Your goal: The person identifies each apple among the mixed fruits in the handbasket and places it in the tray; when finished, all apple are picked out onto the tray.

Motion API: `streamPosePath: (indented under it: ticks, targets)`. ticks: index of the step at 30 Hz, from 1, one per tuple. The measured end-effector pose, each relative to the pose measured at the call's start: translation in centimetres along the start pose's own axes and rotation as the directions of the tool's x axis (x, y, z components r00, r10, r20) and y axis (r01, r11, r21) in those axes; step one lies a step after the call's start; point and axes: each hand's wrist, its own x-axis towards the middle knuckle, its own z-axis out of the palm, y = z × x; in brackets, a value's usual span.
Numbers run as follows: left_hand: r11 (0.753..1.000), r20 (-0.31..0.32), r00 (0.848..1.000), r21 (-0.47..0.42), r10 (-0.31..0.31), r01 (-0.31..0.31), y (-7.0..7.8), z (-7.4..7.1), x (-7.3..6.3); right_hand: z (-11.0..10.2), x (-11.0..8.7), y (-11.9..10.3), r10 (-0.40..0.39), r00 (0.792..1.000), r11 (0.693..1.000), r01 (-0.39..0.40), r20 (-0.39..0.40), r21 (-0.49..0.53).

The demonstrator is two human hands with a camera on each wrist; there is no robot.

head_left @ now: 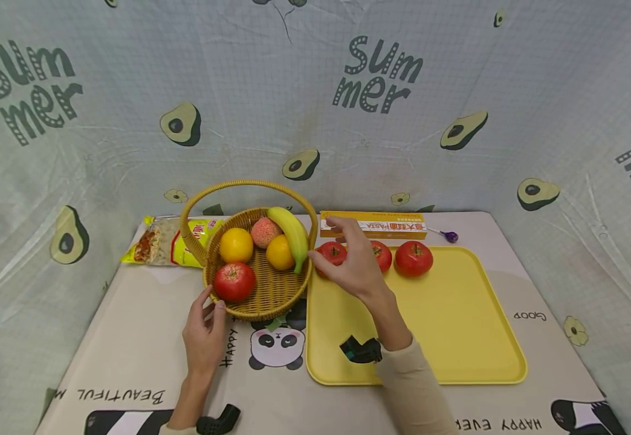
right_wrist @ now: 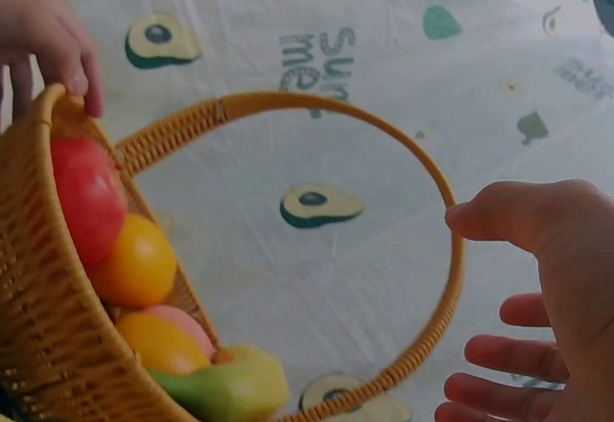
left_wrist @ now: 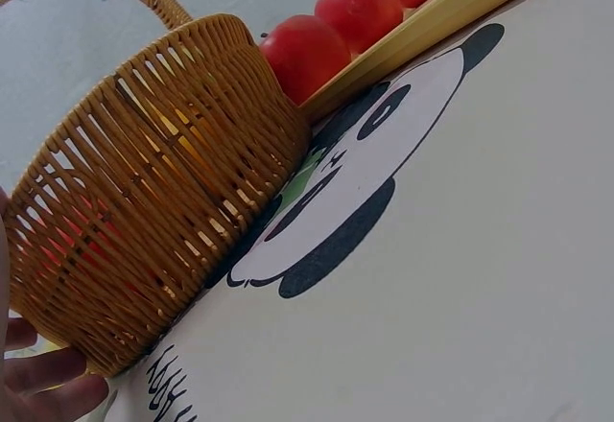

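A brown wicker basket (head_left: 263,302) with a tall handle holds a red round fruit (head_left: 234,282), two orange-coloured fruits (head_left: 236,245), a pinkish bumpy fruit (head_left: 265,232) and a yellow-green banana (head_left: 291,234). My left hand (head_left: 205,332) grips the basket's near left rim, thumb and fingers on either side of the wall. Over the left part of a yellow tray (head_left: 457,326), my right hand (head_left: 355,260) is raised with thumb and fingers spread and nothing between them. Its thumb is close to the basket's right rim. Three red round fruits (head_left: 414,259) sit along the tray's far edge, partly hidden behind this hand.
Behind the tray lies a yellow pasta box (head_left: 372,225), with a small purple-headed item (head_left: 449,236) to its right. A yellow food packet (head_left: 163,241) lies behind the basket on the left. A printed curtain (head_left: 348,163) hangs along the table's back.
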Motion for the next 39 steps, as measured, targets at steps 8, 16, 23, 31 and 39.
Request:
streamPosePath:
  ticks: [8, 16, 23, 31, 39]
  targets:
    - [1.0, 0.007, 1.0, 0.004, -0.006, 0.006, -0.1, 0.0, 0.0, 2.0, 0.6, -1.6, -0.052, 0.994, 0.999, 0.052, 0.097, 0.002]
    - [1.0, 0.01, 1.0, -0.004, -0.006, 0.006, -0.2, 0.0, 0.1, 4.1, 1.0, -2.7, -0.069, 0.979, 0.998, 0.066, 0.191, 0.023]
    - [1.0, 0.011, 1.0, -0.003, -0.004, 0.004, -0.1, 0.0, 0.0, 6.4, 1.2, -2.9, -0.06, 0.958, 0.998, 0.052, 0.28, 0.034]
    - [1.0, 0.017, 1.0, -0.004, -0.013, 0.014, -0.1, 0.0, 0.1, 9.5, 1.6, -2.0, -0.039, 0.919, 0.999, 0.051, 0.391, -0.018]
    - [1.0, 0.023, 1.0, -0.001, -0.019, 0.019, -0.1, 0.0, 0.1, 11.9, 1.9, -1.6, 0.031, 0.858, 0.993, 0.031, 0.512, -0.112]
